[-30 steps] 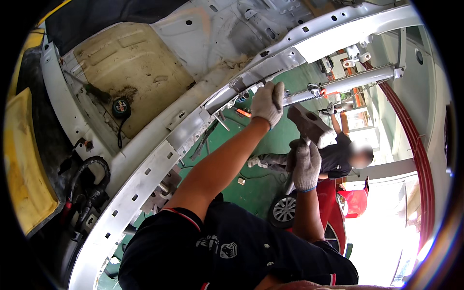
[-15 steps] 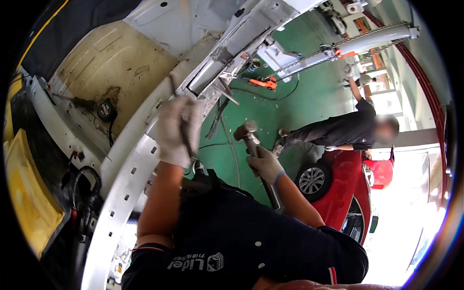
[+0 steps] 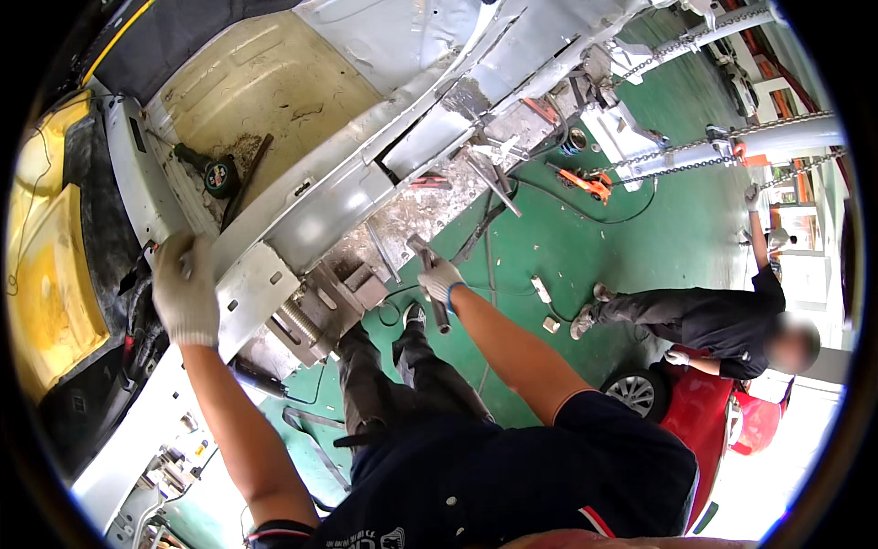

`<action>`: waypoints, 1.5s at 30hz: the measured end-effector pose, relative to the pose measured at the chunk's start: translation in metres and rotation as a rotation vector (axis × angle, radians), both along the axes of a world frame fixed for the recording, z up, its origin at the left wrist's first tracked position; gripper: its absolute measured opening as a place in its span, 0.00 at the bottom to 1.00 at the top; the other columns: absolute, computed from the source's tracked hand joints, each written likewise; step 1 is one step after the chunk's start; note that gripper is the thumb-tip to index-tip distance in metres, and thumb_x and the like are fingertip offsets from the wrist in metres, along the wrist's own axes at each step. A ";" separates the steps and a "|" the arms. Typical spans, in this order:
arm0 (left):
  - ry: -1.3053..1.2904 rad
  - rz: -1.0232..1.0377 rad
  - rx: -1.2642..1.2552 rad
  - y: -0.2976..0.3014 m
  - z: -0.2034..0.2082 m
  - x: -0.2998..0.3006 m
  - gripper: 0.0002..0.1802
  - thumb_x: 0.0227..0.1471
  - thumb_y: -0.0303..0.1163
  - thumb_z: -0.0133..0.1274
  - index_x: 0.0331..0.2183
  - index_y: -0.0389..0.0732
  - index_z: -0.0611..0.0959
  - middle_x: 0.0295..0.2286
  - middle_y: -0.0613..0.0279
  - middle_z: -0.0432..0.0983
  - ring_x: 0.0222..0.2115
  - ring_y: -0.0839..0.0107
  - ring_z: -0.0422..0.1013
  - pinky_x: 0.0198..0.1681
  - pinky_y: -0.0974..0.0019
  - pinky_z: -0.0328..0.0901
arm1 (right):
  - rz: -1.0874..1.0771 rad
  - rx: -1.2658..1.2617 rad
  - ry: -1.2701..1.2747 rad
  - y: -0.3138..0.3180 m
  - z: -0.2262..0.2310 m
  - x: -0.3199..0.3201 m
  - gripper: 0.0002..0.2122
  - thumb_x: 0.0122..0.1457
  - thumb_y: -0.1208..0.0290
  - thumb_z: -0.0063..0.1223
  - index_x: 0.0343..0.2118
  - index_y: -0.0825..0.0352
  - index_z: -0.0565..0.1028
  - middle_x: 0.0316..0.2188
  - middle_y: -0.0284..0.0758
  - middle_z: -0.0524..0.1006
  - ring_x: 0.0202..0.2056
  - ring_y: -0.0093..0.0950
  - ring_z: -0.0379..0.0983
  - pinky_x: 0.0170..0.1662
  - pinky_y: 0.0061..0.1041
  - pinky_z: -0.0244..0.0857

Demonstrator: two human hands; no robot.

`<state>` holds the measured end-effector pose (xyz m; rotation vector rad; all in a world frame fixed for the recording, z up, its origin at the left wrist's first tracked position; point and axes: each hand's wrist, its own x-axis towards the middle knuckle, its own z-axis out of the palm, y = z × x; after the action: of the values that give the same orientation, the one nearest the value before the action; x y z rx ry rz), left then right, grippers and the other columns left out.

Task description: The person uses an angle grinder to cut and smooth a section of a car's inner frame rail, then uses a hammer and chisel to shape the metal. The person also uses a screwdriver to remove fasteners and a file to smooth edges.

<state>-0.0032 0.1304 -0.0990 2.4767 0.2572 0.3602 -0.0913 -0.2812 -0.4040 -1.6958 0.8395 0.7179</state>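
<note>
My right hand [image 3: 441,279], in a pale work glove with a blue cuff edge, is shut around a hammer [image 3: 439,311], held over the green floor beside the car body. My left hand [image 3: 186,288], also gloved, is over the white sill [image 3: 229,306]; its fingers are blurred and look curled, and I cannot tell whether it holds anything. Beyond it, a dark, narrow metal bar [image 3: 247,183] lies inside the body shell. Beside the bar are a round black tape measure [image 3: 219,177] and a dark-handled screwdriver [image 3: 189,156].
A metal clamp [image 3: 306,320] grips the sill's lower edge. Rods [image 3: 494,188] stick out along the dirty ledge. An orange hook tool [image 3: 585,183], chains [image 3: 677,151] and a hose lie to the right. A co-worker [image 3: 700,311] stands near a red car [image 3: 686,412].
My left hand has moved left, away from the bar it held, which now lies inside the shell. The hammer in my right hand has shifted left and up. My view has shifted.
</note>
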 end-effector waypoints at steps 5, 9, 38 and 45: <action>-0.213 0.070 -0.285 -0.024 -0.012 -0.137 0.13 0.69 0.32 0.53 0.43 0.30 0.83 0.40 0.57 0.82 0.42 0.68 0.75 0.50 0.67 0.69 | 0.197 -0.510 -0.254 0.023 -0.027 0.050 0.27 0.51 0.68 0.62 0.57 0.66 0.73 0.36 0.51 0.83 0.38 0.47 0.83 0.42 0.43 0.77; 0.238 0.149 -0.403 -0.008 -0.107 -0.255 0.14 0.70 0.34 0.52 0.38 0.31 0.81 0.35 0.58 0.79 0.37 0.70 0.72 0.43 0.68 0.67 | 0.130 -0.531 -0.352 0.039 -0.044 0.047 0.31 0.51 0.72 0.58 0.63 0.64 0.70 0.46 0.54 0.82 0.48 0.54 0.79 0.52 0.47 0.73; 0.636 0.670 -1.107 0.029 -0.134 -0.427 0.30 0.40 0.23 0.67 0.48 0.39 0.78 0.29 0.63 0.79 0.24 0.66 0.77 0.28 0.60 0.74 | 0.058 0.310 0.027 -0.031 0.082 -0.120 0.17 0.66 0.62 0.61 0.51 0.70 0.78 0.36 0.32 0.79 0.37 0.21 0.77 0.39 0.24 0.74; 1.018 -0.119 -0.855 -0.002 -0.018 -0.353 0.38 0.38 0.26 0.72 0.53 0.37 0.77 0.29 0.62 0.79 0.26 0.69 0.77 0.30 0.63 0.75 | 0.937 0.630 -0.367 0.065 0.220 -0.110 0.29 0.64 0.55 0.66 0.61 0.70 0.74 0.56 0.42 0.80 0.57 0.34 0.76 0.62 0.34 0.68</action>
<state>-0.3566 0.1281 -0.1169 1.6010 0.5246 -0.9148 -0.2011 -0.2160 -0.1838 -1.4944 -0.4747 1.0870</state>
